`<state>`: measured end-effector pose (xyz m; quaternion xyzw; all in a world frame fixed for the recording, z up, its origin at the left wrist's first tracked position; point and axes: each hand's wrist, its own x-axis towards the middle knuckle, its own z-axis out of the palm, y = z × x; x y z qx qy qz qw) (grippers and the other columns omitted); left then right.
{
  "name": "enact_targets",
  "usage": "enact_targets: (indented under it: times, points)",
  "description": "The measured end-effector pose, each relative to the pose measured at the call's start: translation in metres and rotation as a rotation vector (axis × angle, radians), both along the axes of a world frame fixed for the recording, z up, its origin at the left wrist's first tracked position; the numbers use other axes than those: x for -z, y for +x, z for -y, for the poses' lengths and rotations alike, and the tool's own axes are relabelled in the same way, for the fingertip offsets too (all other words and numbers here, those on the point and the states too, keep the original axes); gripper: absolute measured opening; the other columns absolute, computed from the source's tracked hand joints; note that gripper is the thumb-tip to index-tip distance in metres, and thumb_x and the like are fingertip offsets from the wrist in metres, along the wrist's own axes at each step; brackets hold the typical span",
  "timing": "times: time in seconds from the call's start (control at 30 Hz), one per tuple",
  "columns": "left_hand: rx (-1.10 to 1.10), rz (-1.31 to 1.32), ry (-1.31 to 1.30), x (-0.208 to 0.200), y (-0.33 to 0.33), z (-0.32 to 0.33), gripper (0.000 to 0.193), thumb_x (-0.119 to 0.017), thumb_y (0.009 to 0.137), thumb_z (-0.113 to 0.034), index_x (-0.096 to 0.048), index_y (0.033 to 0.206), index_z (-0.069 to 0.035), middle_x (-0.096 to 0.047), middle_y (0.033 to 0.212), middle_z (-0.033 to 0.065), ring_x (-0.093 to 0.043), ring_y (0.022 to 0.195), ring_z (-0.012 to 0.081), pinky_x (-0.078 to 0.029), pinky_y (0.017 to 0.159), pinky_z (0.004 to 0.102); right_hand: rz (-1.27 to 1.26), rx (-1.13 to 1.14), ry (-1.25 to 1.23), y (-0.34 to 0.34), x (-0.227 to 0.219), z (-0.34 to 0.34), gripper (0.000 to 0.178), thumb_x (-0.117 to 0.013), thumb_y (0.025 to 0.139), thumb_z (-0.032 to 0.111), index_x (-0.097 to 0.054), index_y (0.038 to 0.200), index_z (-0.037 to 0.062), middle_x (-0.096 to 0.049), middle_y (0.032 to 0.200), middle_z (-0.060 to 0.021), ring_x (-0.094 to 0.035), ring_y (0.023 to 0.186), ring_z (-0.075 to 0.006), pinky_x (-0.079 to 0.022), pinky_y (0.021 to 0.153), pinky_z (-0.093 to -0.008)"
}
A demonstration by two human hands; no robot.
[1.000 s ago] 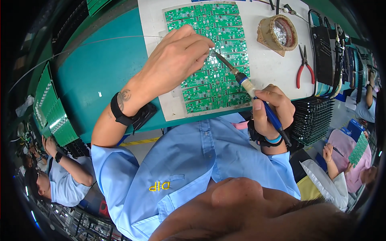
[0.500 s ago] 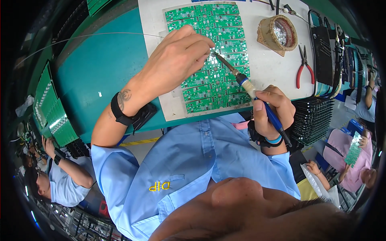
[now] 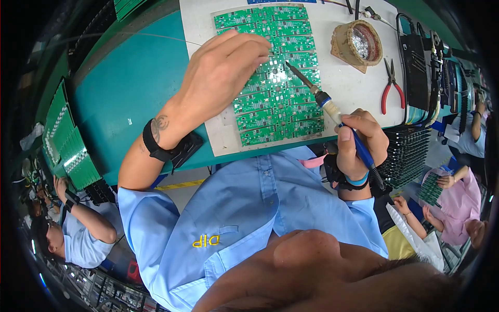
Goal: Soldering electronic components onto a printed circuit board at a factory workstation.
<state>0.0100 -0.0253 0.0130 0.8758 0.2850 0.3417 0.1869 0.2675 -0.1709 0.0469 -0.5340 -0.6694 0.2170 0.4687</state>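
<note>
A green circuit board panel (image 3: 280, 114), made of several rows of small boards, lies on a pale sheet (image 3: 221, 136) in front of me. My left hand (image 3: 221, 65) is closed in a pinch over the panel's left half. A thin solder wire (image 3: 156, 35) runs from the far left into that hand; its end is hidden by the fingers. My right hand (image 3: 364, 143) grips the blue handle of a soldering iron (image 3: 332, 110) near the panel's right edge. The iron's tip points at the panel's middle, apart from my left fingertips; whether it touches the panel I cannot tell.
To the panel's right stand a round tan pot (image 3: 361, 44) with shiny metal inside and red-handled pliers (image 3: 392, 88). Racked boards (image 3: 405, 156) are stacked at the right edge, and more green boards (image 3: 70, 140) stand at the left. Co-workers sit at both sides.
The soldering iron has shifted right, its tip moving away from my left fingertips. My left hand has drawn slightly left. At the right, a co-worker in pink has moved the board they hold.
</note>
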Motion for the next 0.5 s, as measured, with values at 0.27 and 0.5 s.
enact_targets:
  times: [0.27,0.5]
  points:
    - [-0.046,0.060,-0.144,-0.002,0.004,0.001,0.015,-0.073,0.086,0.003,-0.063,0.097,0.000,-0.068,0.094,0.0113,-0.065,0.088,0.0331,-0.055,0.079,0.0420,0.025,-0.028,0.042,-0.006,0.001,-0.012,0.014,-0.068,0.094,0.004,-0.067,0.102,-0.0081,-0.066,0.076,-0.0134,-0.061,0.062,-0.0179,-0.044,0.059,-0.0273]
    - [0.057,-0.042,-0.092,-0.003,0.002,-0.002,0.018,-0.073,0.085,0.003,-0.065,0.100,-0.001,-0.068,0.093,0.0108,-0.065,0.089,0.0300,-0.055,0.081,0.0412,0.025,-0.029,0.012,-0.007,0.001,-0.013,0.012,-0.067,0.094,0.002,-0.067,0.101,-0.0072,-0.067,0.077,-0.0135,-0.061,0.064,-0.0177,-0.044,0.058,-0.0272]
